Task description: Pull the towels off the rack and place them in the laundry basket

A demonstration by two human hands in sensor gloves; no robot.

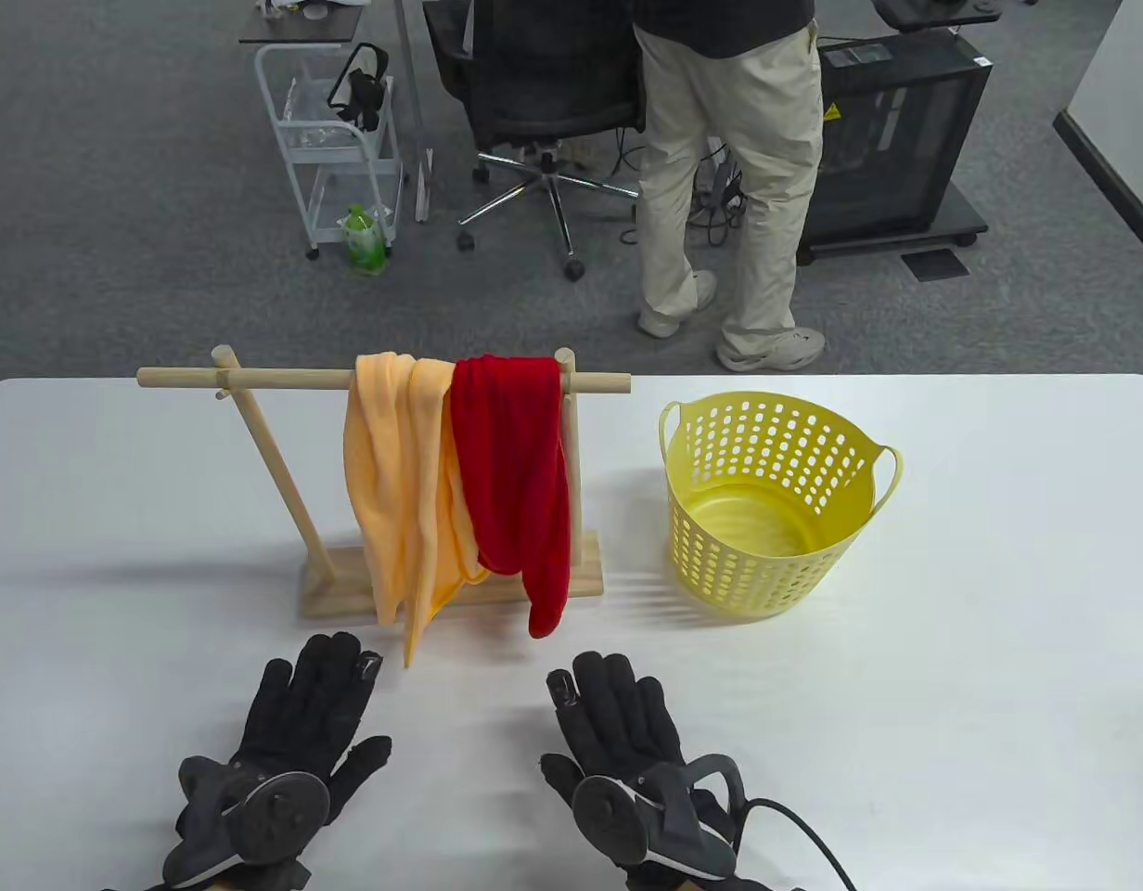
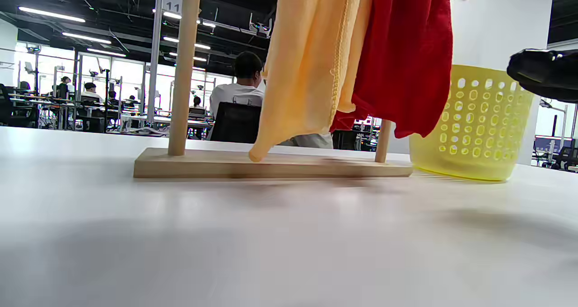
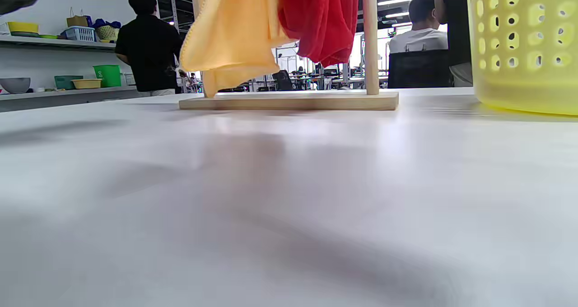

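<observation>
A wooden rack (image 1: 284,378) stands mid-table with an orange towel (image 1: 400,483) and a red towel (image 1: 516,464) draped side by side over its bar. Right of it sits the yellow perforated laundry basket (image 1: 771,501), with nothing inside. My left hand (image 1: 298,733) lies flat on the table in front of the orange towel, fingers straight. My right hand (image 1: 618,733) lies flat below the red towel, also holding nothing. The wrist views show the orange towel (image 2: 311,67) (image 3: 230,31), red towel (image 2: 402,58) (image 3: 320,18) and basket (image 2: 474,126) (image 3: 524,45) from table level.
The white table (image 1: 998,603) stretches wide to the right of the basket and left of the rack. Beyond its far edge a person (image 1: 720,167) stands by an office chair (image 1: 534,102), with a wire cart (image 1: 335,139) to the left.
</observation>
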